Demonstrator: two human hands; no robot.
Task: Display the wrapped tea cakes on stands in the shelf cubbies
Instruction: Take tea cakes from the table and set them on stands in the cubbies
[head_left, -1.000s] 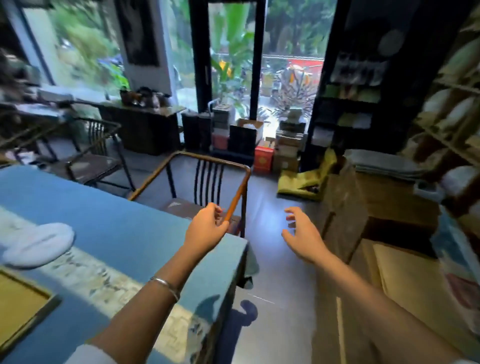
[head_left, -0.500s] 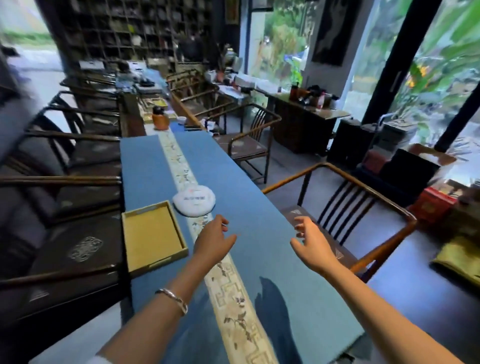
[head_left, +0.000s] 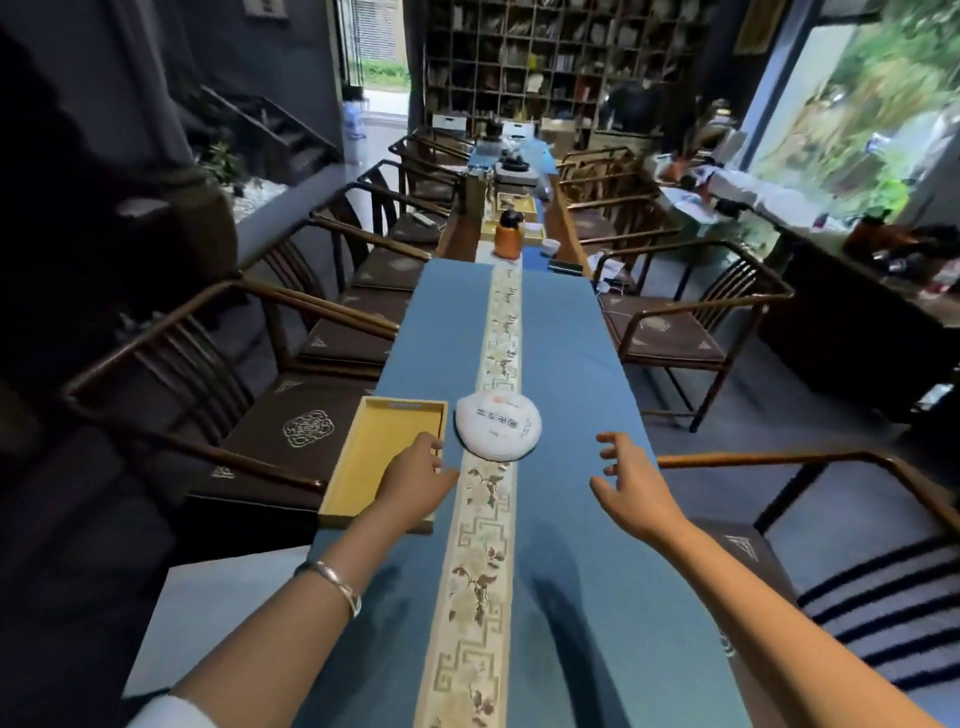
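Turned from windows & floor boxes round to long blue-clothed table within a sec; now facing down its length. Wrapped tea cake flat on embroidered runner, just right of yellow tray, tray empty. Left hand over tray's right edge, just short of cake, fingers loosely curled, holding nothing. Right hand right of cake, apart from it, fingers spread, empty. Prob. reach for two-handed pickup just starting; cake not yet touched. Cubby shelves well beyond cake, far end of room. No stand visible near cake.
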